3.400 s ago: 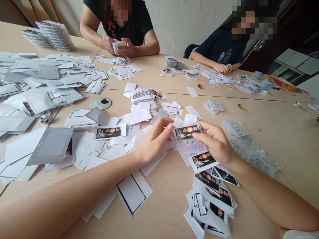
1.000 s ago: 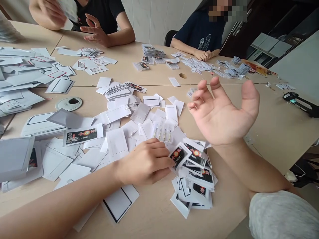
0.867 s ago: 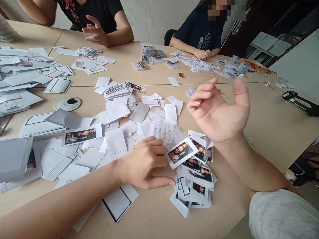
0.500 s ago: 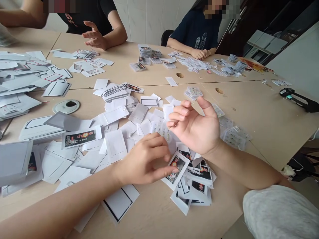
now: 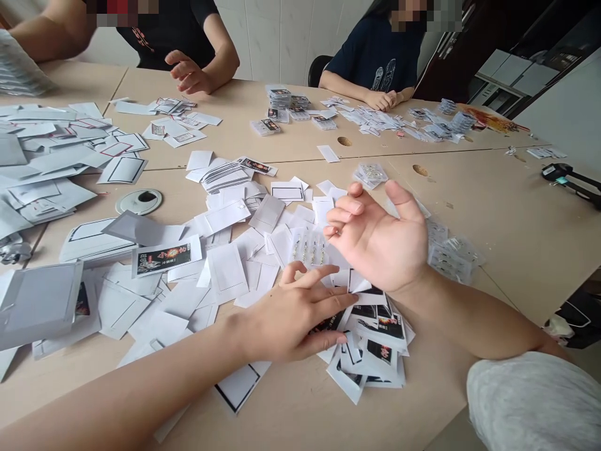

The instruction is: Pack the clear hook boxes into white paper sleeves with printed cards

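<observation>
My left hand reaches over a pile of black-printed paper cards, its fingers spread. Its thumb and a fingertip lie on or just over the top card; exact contact is hard to tell. Held up above the pile, my right hand shows its palm, the fingers loosely bent and the thumb apart, with nothing visible in it. Just beyond my left fingers lies a clear plastic case holding rows of small pieces. White paper cards are strewn to the left of the hands.
More clear cases lie right of my right hand, with another stack behind. A big heap of white papers covers the far left. Two people sit across the table; stacked cases stand before them. A black tool lies at right.
My left hand has moved right and its fingers have spread over the printed cards. My right hand keeps nearly the same pose. The view has shifted slightly.
</observation>
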The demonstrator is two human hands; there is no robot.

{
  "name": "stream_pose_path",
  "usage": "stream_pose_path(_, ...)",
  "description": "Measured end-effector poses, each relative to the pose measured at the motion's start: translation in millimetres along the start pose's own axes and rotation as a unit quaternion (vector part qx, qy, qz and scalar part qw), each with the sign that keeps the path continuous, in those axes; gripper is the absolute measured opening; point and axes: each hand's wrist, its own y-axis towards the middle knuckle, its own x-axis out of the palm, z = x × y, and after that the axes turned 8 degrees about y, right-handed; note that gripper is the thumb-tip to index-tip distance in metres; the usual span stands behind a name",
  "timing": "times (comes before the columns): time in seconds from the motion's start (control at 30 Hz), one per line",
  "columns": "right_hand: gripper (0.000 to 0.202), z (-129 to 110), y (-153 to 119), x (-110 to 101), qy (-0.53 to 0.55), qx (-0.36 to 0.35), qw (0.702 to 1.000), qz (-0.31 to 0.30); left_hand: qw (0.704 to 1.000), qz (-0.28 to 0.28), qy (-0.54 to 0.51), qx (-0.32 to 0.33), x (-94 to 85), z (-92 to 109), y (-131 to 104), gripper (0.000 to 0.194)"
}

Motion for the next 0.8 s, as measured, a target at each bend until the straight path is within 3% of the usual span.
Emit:
stream_pose_path(0.1,0.045,-14,2,-11,-0.035,-0.027,0.999,-0.029,0.998,0.031,-0.019,-0.052,-3.8,-5,-1,0.035)
stream_pose_path(0.17,0.028,-22,1,-16,-0.089,-0.049,0.991,-0.083,0.991,0.076,-0.040,-0.099,-6.9,-7,-1,0.023)
stream_pose_path(0.27,0.027,-25,-5,-20,-0.246,-0.075,0.946,-0.198,0.969,0.154,-0.069,-0.180,-9.2,-9,-1,0.014)
stream_pose_path(0.33,0.029,-20,-9,-19,-0.339,-0.077,0.906,-0.240,0.951,0.184,-0.092,-0.231,-8.9,-10,0,0.013)
stream_pose_path(0.4,0.026,-14,-11,-18,-0.385,-0.071,0.885,-0.252,0.934,0.192,-0.134,-0.269,-7.7,-11,1,0.013)
stream_pose_path(0.5,0.019,-8,-12,-19,-0.405,-0.065,0.877,-0.252,0.913,0.190,-0.209,-0.293,-5.9,-13,2,0.017)
stream_pose_path(0.8,0.013,-11,-13,-21,-0.378,-0.108,0.889,-0.236,0.908,0.172,-0.261,-0.280,-4.2,-18,2,0.022)
